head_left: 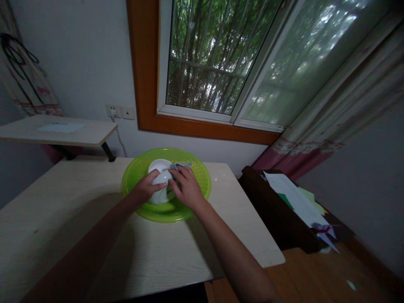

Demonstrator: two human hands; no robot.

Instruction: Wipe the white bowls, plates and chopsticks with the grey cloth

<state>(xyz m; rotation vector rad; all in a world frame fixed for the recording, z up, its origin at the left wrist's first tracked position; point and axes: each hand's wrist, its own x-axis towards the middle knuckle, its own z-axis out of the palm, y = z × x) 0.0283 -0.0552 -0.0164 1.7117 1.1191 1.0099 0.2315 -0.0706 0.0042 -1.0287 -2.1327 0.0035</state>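
A round green plastic basket [132, 172] sits on the light wooden table, with white bowls in it. My left hand [145, 186] grips a white bowl [162, 178] by its side, thumb and fingers spread around it. My right hand [188, 188] is closed on a grey cloth [182, 165], its fingertips at the right edge of the same bowl. Behind the held bowl lies another white bowl [158, 163], and a white rounded dish [158, 198] shows below it. My hands partly hide the dishes.
The table [170, 256] runs toward me, its right edge near the basket. At the left stands a raised shelf [85, 135] with a paper [61, 127] on it. A dark brown piece of furniture [268, 206] with papers [293, 198] is at the right, under the window.
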